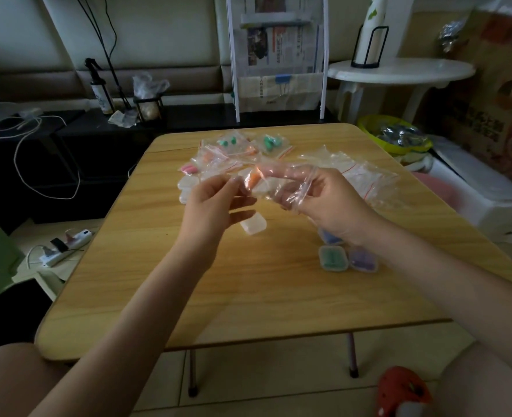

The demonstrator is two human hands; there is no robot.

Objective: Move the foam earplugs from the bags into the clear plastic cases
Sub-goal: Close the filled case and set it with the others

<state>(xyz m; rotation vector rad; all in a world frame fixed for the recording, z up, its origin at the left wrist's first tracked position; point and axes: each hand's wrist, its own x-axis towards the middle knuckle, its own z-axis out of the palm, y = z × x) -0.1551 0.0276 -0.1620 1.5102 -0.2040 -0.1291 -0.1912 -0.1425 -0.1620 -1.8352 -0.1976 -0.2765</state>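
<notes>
Above the wooden table (279, 296) I hold a small clear zip bag (274, 183) between both hands. My right hand (327, 203) has fingers pushed inside the bag. My left hand (215, 203) pinches the bag's left edge beside an orange earplug (253, 179) at its mouth. An open clear case (253, 225) lies just below my left hand. Filled cases, one with green plugs (333, 258) and one with purple plugs (364, 260), sit under my right wrist. Bags with green (268, 143), orange and pink (188, 168) earplugs lie further back.
Empty crumpled bags (366, 179) pile up at the right of the table. Several empty clear cases (187, 186) sit at the left behind my left hand. A yellow-green bowl (393, 136) and a white round table (399, 70) stand beyond the right edge.
</notes>
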